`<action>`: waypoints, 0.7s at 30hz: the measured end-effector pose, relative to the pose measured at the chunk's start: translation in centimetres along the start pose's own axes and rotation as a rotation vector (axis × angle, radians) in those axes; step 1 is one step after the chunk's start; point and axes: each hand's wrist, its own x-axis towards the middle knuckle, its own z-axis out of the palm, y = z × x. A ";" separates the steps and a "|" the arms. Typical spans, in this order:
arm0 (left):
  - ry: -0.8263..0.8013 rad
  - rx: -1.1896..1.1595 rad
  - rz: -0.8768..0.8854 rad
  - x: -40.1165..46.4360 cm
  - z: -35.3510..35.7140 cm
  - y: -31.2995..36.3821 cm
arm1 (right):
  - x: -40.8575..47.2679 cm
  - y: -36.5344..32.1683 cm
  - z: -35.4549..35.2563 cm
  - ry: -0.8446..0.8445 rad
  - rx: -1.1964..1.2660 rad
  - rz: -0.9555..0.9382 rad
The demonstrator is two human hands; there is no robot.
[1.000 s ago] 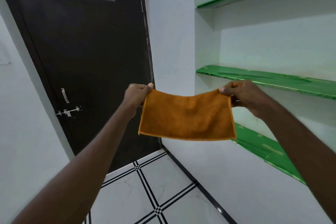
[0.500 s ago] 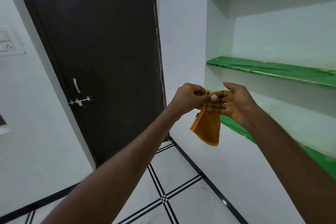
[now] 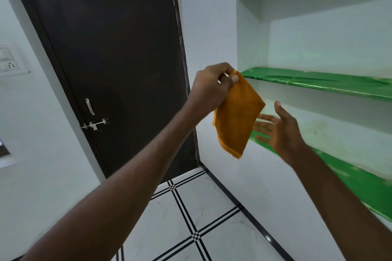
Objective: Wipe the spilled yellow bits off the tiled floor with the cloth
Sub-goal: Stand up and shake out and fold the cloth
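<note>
Cloth (image 3: 237, 118) centre frame: orange-yellow, plain. Door (image 3: 110, 59) upper left: dark brown. Shelves (image 3: 318, 82) right: glossy green. Walls (image 3: 207, 27): white. Floor (image 3: 191, 229) bottom: white tiles, black double-line grid.

The right hand (image 3: 275, 131) is motion-blurred, its fingertips hidden behind the folded orange cloth (image 3: 237, 116). The frame cuts off both forearms, the dark door (image 3: 114, 59) top and the green shelves (image 3: 318, 82) at right.
</note>
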 end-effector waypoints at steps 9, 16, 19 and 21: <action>-0.152 0.099 -0.453 -3.1 2.3 -7.6 | -2.0 2.8 4.7 -0.295 0.247 0.168; -0.151 -0.117 -0.714 -6.3 1.3 -11.7 | -0.7 2.6 5.2 -0.210 -0.045 0.250; -0.173 -0.291 -0.770 -8.0 0.5 -12.1 | -0.9 2.4 4.7 -0.166 -0.061 0.244; -0.231 -0.427 -0.816 -9.6 0.2 -12.1 | -1.9 2.6 4.2 -0.130 -0.065 0.242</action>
